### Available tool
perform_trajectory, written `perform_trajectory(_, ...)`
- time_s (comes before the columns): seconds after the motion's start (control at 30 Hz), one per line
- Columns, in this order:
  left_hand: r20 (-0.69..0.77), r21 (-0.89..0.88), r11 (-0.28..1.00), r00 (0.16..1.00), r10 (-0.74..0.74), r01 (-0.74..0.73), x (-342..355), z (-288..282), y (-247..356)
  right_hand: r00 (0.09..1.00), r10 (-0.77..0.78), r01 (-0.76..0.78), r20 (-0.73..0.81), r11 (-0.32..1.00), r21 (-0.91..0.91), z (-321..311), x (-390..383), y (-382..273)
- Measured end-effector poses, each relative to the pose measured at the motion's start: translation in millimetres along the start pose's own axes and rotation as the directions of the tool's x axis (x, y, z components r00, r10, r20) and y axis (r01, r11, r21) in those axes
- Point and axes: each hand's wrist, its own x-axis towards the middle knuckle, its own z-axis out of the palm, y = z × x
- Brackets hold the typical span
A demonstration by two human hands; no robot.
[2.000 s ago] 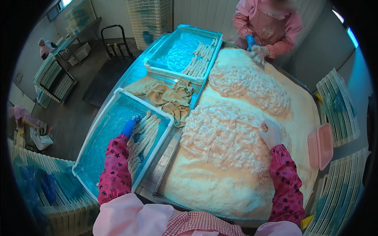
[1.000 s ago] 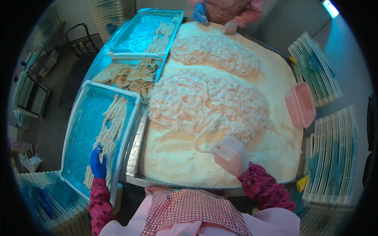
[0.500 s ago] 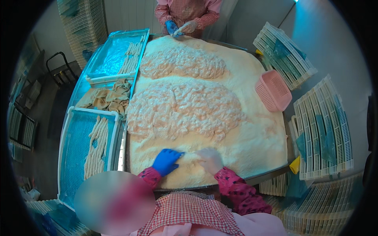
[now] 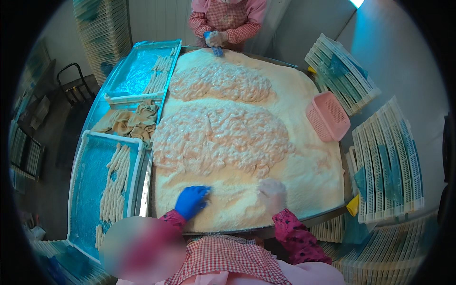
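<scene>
Now both hands are down on the crumb bed: left hand [image 4: 191, 201] in a blue glove, fingers curled and pressed into the breadcrumbs [image 4: 311, 166], right hand [image 4: 271, 192] in a pale clear glove, fingers bent down into the crumbs too; can't tell if either grips a piece. A second ago the left hand was out over the blue tray [image 4: 88, 190] at 9 o'clock, so it has come back to the table and the row of coated strips [image 4: 115, 183] there sits untouched. Nearest pile of battered pieces [image 4: 221, 137] lies at 12 o'clock from the hands, just beyond the fingertips. Second pile [image 4: 221, 81] further at 12, where another person's hands [image 4: 214, 38] work. Pink basket [image 4: 327, 116] at 2 o'clock, white racks [image 4: 387, 161] at 3
</scene>
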Motion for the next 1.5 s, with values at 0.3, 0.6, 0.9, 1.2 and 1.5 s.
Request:
perform_trajectory(0.3, 0.341, -0.94, -0.155, 0.86, -0.38, 0.304, 28, 23, 34, 0.973, 0.064, -0.024, -0.222, 0.984, 0.176, 7, 43, -52)
perform_trajectory(0.6, 0.293, -0.863, -0.506, 0.796, -0.529, -0.019, -4, 18, 16, 0.981, -0.106, 0.166, -0.163, 0.894, 0.417, 31, 159, -121)
perform_trajectory(0.9, -0.561, -0.826, 0.553, 0.065, -0.825, -0.105, -151, -93, -181, 0.988, -0.12, 0.111, -0.1, 0.99, -0.089, 77, 243, -68)
perform_trajectory(1.2, -0.236, -0.929, 0.306, 0.302, -0.924, 0.208, -280, -118, -285, 0.996, -0.042, 0.034, -0.075, 0.994, -0.101, 75, 251, -77)
perform_trajectory(1.5, -0.418, -0.608, 0.649, 0.51, -0.752, 0.458, -276, -125, -290, 0.978, 0.206, -0.16, -0.03, 0.836, 0.525, 72, 252, -62)
